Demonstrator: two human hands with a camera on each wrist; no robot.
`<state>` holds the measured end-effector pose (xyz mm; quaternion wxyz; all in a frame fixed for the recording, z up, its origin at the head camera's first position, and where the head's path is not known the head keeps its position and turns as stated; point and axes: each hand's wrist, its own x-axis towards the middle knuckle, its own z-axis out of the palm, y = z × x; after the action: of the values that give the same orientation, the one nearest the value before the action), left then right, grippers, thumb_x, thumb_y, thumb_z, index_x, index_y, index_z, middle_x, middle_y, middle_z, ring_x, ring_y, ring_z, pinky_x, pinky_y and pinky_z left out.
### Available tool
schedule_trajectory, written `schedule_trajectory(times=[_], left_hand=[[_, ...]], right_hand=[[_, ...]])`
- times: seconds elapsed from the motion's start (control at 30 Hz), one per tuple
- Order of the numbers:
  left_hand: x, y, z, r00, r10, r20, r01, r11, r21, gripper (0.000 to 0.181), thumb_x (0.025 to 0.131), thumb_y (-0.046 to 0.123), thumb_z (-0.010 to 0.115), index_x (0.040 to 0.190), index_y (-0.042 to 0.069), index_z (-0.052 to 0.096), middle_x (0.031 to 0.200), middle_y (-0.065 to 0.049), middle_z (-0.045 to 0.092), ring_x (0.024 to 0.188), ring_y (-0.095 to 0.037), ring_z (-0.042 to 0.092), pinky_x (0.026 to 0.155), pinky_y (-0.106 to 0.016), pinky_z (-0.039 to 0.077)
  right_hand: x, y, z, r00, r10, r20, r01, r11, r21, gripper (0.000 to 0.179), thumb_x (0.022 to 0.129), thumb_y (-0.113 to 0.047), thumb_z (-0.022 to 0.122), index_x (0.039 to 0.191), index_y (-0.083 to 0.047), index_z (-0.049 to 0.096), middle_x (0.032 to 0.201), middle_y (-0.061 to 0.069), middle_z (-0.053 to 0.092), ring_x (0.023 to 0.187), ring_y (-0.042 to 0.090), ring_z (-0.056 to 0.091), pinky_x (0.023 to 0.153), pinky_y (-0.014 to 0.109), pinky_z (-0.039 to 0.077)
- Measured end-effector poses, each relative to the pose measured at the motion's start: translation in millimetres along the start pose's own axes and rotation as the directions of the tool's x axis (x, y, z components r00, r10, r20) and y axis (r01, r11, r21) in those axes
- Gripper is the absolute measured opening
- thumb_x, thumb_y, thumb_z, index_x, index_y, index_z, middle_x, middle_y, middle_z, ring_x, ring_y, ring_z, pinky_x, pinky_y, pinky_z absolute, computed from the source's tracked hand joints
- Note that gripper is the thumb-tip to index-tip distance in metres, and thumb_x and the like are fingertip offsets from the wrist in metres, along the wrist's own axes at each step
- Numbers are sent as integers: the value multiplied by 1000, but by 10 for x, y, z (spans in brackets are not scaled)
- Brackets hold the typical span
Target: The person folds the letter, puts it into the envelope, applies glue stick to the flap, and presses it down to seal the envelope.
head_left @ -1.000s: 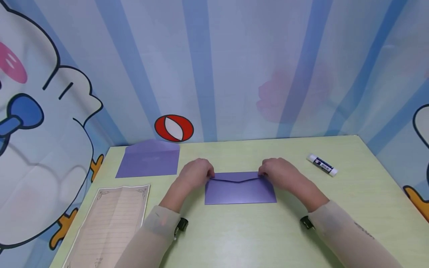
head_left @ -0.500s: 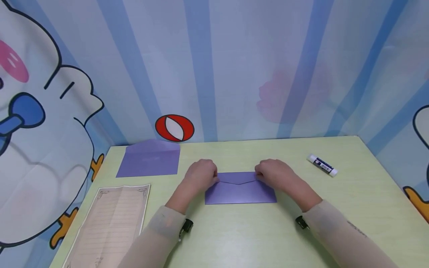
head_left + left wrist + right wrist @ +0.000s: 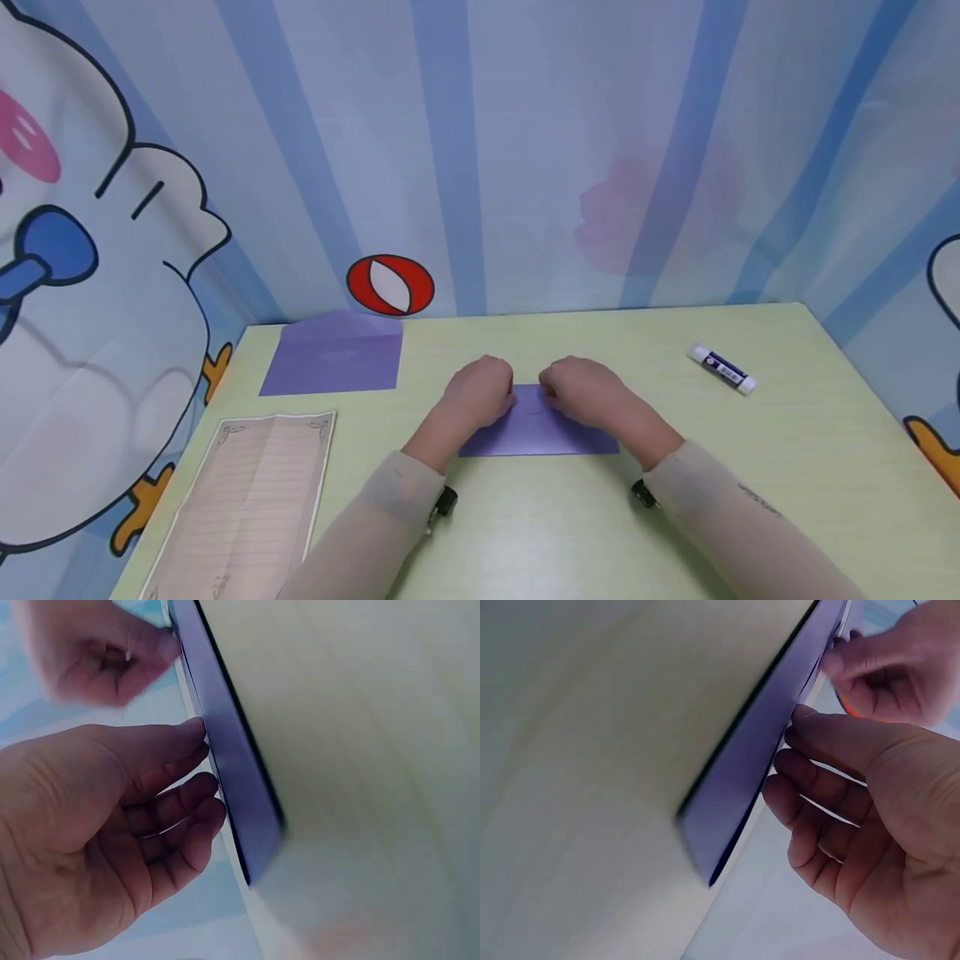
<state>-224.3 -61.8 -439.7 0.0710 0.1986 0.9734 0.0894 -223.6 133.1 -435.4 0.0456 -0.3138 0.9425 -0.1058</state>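
A purple envelope (image 3: 543, 433) lies flat in front of me, its pointed flap folded down towards me. My left hand (image 3: 482, 390) grips at the flap's folded far edge, left of the middle, with bent fingers. On the other side of the middle my right hand (image 3: 581, 387) does the same, a small gap between the two hands. In the left wrist view the left thumb (image 3: 187, 735) rests on the envelope's edge with the fingers curled beside it. The right wrist view shows the right thumb (image 3: 806, 716) at that edge too. The hands cover parts of the flap.
A second purple envelope (image 3: 333, 362), flap raised, lies at the back left against the printed backdrop (image 3: 517, 167). Lined letter paper (image 3: 247, 492) with fold creases is at the near left. A white glue stick (image 3: 722, 368) with a dark label lies at the back right of the table (image 3: 795, 467).
Both hands have slid inward along the flap's fold, from the envelope's outer corners to near its middle. The flap has gone down flatter. The envelope has stayed in place.
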Motion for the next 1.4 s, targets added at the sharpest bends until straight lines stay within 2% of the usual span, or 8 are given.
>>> schedule_trajectory(times=[0.13,0.27,0.57,0.73,0.9,1.07,1.23,1.4], left_hand=[[26,120,0,1000,12,-10,-12,1000,-22,25,98,16,75,75,10,69,68,0,61,63,-15,54,60,-33,50],[25,158,0,1000,9,-13,-9,1000,-28,32,97,17,76,69,11,62,65,0,56,61,-16,50,59,-33,47],[24,116,-26,996,26,88,-18,996,-84,41,100,19,74,64,14,55,60,2,46,60,-17,45,63,-30,43],[35,100,-48,992,16,121,-1,992,-128,35,100,16,73,67,12,60,61,3,47,59,-15,46,61,-29,41],[67,113,-57,988,16,150,6,989,-145,20,99,17,75,81,9,71,72,2,61,66,-15,56,66,-29,49],[84,154,-41,986,-45,163,65,991,-120,30,99,27,77,77,9,69,68,2,56,64,-16,53,65,-30,47],[90,263,-31,978,-136,159,149,986,-71,42,97,45,78,79,10,66,69,-2,55,65,-18,53,65,-32,46],[96,259,-43,971,-161,179,178,981,-80,41,97,47,78,84,9,68,73,-3,60,68,-19,55,66,-33,47]], right_hand=[[30,-87,4,1000,-24,-7,24,1000,20,34,100,-5,70,70,-16,57,64,-3,49,62,14,41,60,29,38],[48,-120,21,1000,-16,2,16,999,31,32,100,-10,73,72,-16,60,65,-4,53,61,14,44,60,29,40],[79,-70,29,995,41,88,-51,992,119,32,98,-22,79,73,-15,61,63,-4,51,58,12,45,58,27,38],[113,-16,27,985,70,156,-101,975,199,30,100,-23,77,74,-13,63,62,-4,50,59,11,45,58,27,38],[88,132,-62,964,131,231,-175,968,181,26,100,-21,77,77,-12,66,68,-1,57,63,14,51,61,29,42],[41,252,-141,941,188,282,-244,953,179,25,99,-21,78,78,-12,67,70,-1,59,64,14,52,60,28,42],[34,276,-126,941,186,283,-245,951,190,25,99,-21,78,79,-12,67,70,-1,58,64,14,52,60,28,42],[22,292,-128,944,188,272,-244,952,187,26,99,-21,78,78,-12,67,69,0,58,64,15,53,59,28,43]])
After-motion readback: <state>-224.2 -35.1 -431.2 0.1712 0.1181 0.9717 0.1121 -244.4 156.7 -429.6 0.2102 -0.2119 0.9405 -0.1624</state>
